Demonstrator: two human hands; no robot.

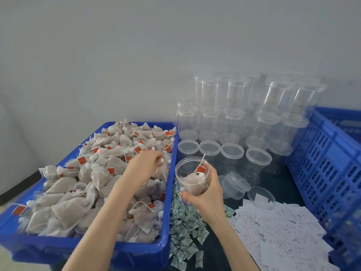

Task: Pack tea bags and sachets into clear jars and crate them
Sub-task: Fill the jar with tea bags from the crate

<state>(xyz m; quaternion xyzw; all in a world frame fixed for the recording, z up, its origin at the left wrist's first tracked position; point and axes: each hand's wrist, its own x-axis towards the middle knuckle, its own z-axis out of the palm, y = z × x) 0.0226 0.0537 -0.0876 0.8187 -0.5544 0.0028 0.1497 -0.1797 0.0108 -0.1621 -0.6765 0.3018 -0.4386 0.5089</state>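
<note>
My right hand (207, 198) grips a clear open jar (192, 176) tilted toward me, with a tea bag and its red tag inside. My left hand (145, 165) reaches into the blue tray (166, 245) and pinches a tea bag (162, 171) by its top near the tray's right wall. The tray is heaped with grey-brown tea bags (88, 184) carrying red tags. Small green sachets (185, 229) lie in a pile under my right wrist. White sachets (277, 231) spread to the right.
Stacks of empty clear jars (234, 118) stand against the wall, some open in front. A jar (235, 185) lies on its side and a loose lid (260, 196) rests by the white sachets. A blue slatted crate (328, 163) stands at the right.
</note>
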